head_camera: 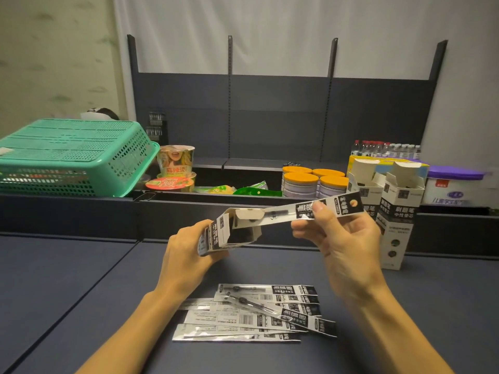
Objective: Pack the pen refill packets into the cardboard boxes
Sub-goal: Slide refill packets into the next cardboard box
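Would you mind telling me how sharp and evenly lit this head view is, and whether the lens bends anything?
Head view: dim, soft light; the hands, left and right, and the packets on the table are fairly sharp; the bottles at the far right are blurred; the wide lens tilts the shelf uprights outward.

1. Green basket (73, 155) sits upturned, far left beyond the hands.
2. Noodle cups (175, 168) stacked just beside it.
3. Orange-lidded tins (314, 182) straight ahead.
4. Water bottles (386, 149) far right, behind.
5. Purple-lidded tub (453, 184) rightmost.
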Tool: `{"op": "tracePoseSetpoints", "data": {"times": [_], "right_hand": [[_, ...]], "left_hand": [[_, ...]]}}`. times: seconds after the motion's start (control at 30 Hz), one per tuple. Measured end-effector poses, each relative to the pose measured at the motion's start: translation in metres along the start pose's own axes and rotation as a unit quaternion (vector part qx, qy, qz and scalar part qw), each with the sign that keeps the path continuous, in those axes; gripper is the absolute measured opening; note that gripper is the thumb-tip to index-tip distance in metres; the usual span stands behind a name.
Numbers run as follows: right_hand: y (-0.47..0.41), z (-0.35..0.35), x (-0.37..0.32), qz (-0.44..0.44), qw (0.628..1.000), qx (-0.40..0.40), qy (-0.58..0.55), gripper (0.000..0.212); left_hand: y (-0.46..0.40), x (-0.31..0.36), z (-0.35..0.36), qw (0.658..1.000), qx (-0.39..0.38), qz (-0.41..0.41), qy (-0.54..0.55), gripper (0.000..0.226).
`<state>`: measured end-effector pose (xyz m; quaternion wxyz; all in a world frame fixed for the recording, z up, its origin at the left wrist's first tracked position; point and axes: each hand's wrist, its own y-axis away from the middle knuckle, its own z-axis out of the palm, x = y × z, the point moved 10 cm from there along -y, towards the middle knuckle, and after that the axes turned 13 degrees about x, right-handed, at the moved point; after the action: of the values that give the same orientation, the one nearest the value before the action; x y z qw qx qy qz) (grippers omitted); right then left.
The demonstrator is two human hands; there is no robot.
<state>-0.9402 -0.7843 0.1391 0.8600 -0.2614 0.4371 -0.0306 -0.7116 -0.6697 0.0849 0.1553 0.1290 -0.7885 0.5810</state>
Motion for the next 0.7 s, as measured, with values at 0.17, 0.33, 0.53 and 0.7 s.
{"op": "tracePoseSetpoints", "data": {"times": [0.17, 0.33, 0.53, 0.7], "right_hand": [[0.001, 0.000, -0.001, -0.003, 1.000, 0.006, -0.001, 0.026], [0.002, -0.002, -0.002, -0.008, 1.000, 0.016, 0.002, 0.044], [0.002, -0.003, 0.000, -0.011, 1.000, 0.020, -0.005, 0.050], [0.007, 0.001, 0.002, -0.009, 1.000, 0.016, 0.013, 0.039]], "left_hand": [[0.000, -0.004, -0.001, 1.000, 0.004, -0.007, -0.012, 0.061], [-0.001, -0.011, -0.003, 1.000, 0.020, -0.014, -0.018, 0.060], [-0.002, -0.009, -0.004, 0.999, 0.030, -0.003, -0.015, 0.061], [-0.001, -0.013, 0.000, 0.999, 0.011, 0.004, -0.029, 0.065]]}}
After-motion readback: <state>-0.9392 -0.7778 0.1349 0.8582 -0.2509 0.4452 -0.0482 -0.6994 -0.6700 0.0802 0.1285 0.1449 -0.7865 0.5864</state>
